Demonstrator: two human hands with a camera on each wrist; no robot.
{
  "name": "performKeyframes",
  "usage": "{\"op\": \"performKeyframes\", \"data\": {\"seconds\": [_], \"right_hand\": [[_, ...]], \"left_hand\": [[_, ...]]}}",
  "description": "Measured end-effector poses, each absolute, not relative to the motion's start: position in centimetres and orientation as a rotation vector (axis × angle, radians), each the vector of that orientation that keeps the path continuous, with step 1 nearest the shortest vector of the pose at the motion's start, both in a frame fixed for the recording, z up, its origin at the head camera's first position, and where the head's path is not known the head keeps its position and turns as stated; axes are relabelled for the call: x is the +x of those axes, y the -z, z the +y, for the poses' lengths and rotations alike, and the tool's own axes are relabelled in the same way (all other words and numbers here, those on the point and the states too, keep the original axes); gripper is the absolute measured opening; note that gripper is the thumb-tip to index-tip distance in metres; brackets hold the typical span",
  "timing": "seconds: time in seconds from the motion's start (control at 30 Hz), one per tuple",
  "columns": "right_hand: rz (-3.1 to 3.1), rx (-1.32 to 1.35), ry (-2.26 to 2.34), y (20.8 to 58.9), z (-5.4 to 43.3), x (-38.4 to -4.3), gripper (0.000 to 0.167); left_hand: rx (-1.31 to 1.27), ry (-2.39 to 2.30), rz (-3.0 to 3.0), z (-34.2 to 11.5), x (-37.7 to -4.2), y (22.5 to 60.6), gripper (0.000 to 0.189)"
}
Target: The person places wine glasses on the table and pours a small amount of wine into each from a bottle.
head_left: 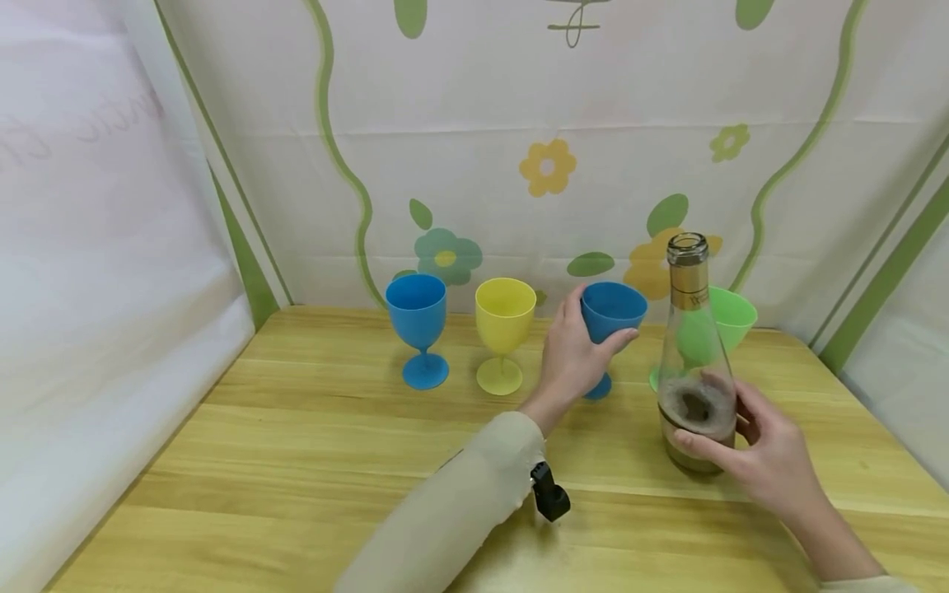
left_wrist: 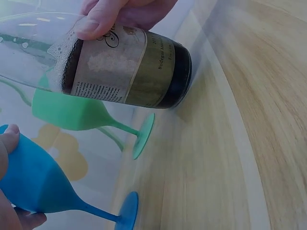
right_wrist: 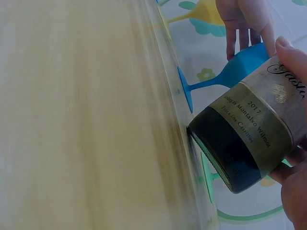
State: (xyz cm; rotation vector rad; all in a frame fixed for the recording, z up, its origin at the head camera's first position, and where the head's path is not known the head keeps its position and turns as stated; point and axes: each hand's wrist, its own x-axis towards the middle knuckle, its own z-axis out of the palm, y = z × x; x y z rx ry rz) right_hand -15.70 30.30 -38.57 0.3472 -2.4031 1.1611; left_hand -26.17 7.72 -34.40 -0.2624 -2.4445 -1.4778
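My left hand (head_left: 574,354) grips the bowl of a blue goblet (head_left: 612,310), thumb on the near side and fingers round the left. In the left wrist view that goblet's stem and foot (left_wrist: 127,211) show below the hand. To its right, my right hand (head_left: 774,457) holds a clear glass wine bottle (head_left: 693,441) round its lower body, nearly upright. The bottle has an uncorked mouth, gold neck foil, a label (right_wrist: 259,115) and dark, frothy liquid in its lower part. Behind the bottle stands a green goblet (head_left: 734,317), partly hidden by it.
Left of my left hand, a yellow goblet (head_left: 506,317) and another blue goblet (head_left: 417,317) stand upright near the back edge of the wooden table (head_left: 296,461). A white flower-patterned cloth (head_left: 460,181) hangs behind, with white cloth at both sides.
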Motion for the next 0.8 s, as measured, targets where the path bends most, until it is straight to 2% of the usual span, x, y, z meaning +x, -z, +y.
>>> {"op": "performKeyframes", "data": {"seconds": [0.4, 0.8], "right_hand": [[-2.445, 0.29, -1.105, 38.1, 30.8, -16.0, 0.081], [-2.411, 0.377, -1.02, 37.6, 30.2, -17.3, 0.086]], "left_hand": [[-0.335, 1.455, -2.396, 7.7, -25.3, 35.0, 0.099], [-0.435, 1.469, -2.273, 3.7, -21.3, 35.5, 0.072]]}}
